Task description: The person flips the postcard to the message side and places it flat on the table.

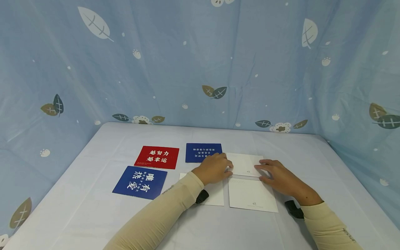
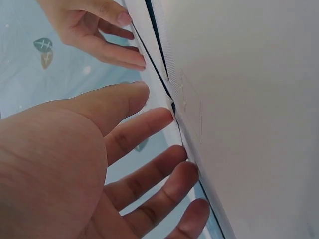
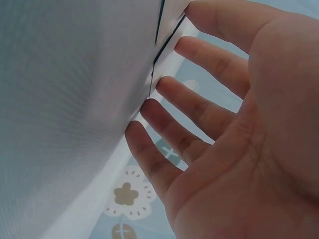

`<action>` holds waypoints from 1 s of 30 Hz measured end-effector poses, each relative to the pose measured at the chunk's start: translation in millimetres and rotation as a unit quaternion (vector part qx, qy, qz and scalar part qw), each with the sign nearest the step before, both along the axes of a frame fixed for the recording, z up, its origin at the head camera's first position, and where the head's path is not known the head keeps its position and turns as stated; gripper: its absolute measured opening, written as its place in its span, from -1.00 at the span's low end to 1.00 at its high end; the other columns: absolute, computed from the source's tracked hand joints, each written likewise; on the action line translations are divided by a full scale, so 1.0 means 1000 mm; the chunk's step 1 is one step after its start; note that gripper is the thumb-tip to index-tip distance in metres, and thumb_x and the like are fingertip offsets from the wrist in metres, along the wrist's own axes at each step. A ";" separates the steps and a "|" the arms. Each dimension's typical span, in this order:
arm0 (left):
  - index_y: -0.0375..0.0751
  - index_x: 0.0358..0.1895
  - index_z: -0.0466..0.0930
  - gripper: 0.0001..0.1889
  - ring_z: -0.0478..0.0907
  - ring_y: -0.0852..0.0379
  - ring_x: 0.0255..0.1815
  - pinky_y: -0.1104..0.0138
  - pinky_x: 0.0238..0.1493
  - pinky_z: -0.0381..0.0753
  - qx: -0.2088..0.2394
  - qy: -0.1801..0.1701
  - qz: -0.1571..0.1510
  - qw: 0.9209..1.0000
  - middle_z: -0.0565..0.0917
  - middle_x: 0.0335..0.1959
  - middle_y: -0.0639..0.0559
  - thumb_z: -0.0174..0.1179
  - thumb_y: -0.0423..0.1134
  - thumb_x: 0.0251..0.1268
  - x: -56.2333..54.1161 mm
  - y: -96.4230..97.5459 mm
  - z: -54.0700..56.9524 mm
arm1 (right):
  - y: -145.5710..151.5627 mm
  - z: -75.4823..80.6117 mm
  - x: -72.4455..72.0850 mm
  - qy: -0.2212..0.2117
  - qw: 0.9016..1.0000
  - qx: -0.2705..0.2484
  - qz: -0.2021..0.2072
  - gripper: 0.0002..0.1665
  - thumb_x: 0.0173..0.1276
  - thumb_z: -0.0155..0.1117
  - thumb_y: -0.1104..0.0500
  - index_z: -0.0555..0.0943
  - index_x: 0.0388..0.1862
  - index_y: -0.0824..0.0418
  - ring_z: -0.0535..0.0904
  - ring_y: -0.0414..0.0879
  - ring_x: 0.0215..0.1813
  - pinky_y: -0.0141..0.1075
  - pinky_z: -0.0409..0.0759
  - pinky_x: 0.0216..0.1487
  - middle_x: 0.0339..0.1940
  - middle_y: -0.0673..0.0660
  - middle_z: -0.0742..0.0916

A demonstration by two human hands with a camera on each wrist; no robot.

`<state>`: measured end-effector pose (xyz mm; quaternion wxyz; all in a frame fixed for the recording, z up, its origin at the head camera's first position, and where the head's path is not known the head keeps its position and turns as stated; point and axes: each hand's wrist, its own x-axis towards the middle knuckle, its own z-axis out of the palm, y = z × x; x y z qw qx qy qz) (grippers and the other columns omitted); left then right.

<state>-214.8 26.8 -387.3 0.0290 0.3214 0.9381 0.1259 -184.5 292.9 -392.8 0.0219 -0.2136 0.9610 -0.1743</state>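
Note:
A white card (image 1: pixel 244 164) lies flat on the table with a small printed mark near its lower edge. My left hand (image 1: pixel 215 168) is at its left side, fingertips right at the edge and overlapping the corner of a blue card (image 1: pixel 200 151) with white characters. At the opposite side, the fingers and thumb of my right hand (image 1: pixel 282 178) touch the card's right edge. In the wrist views, the fingers of both hands are spread and relaxed along the cards' edges. A second white card (image 1: pixel 253 196) lies just below, near the right thumb.
Another white card (image 1: pixel 215 194) sits partly hidden beneath the left forearm. Farther left are a red card (image 1: pixel 157 157) with white characters and a larger-lettered blue card (image 1: pixel 126 180). A blue leaf-patterned curtain (image 1: pixel 175 69) hangs behind the white-covered table (image 1: pixel 78 208).

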 end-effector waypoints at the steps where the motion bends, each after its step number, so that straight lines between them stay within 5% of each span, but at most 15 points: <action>1: 0.09 0.07 0.74 -0.72 0.59 0.09 0.02 0.20 0.08 0.64 -0.002 0.001 0.000 1.000 0.66 0.10 0.03 0.28 -0.02 0.37 0.000 0.000 0.000 | 0.000 0.000 0.000 0.000 1.000 0.000 0.000 -0.48 0.34 0.36 0.22 0.59 0.27 0.30 0.36 0.44 0.38 0.28 0.46 0.26 0.35 0.44 0.51; 19: 0.12 0.17 0.67 -0.66 0.57 0.08 0.14 0.16 0.23 0.58 -0.008 -0.024 0.001 1.000 0.63 0.16 0.06 0.24 0.03 0.40 0.000 -0.004 0.007 | 0.000 -0.002 0.000 -0.002 1.000 -0.006 -0.002 -0.48 0.34 0.36 0.21 0.58 0.28 0.30 0.35 0.44 0.38 0.29 0.47 0.24 0.36 0.45 0.50; 30: 0.07 0.35 0.53 -0.53 0.47 -0.05 0.37 -0.07 0.42 0.40 -0.015 -0.035 0.032 0.999 0.55 0.33 -0.04 0.21 0.03 0.43 -0.010 -0.038 0.022 | 0.001 0.000 0.001 0.001 1.000 0.006 0.000 -0.48 0.37 0.34 0.18 0.57 0.29 0.27 0.34 0.44 0.40 0.29 0.45 0.27 0.38 0.43 0.50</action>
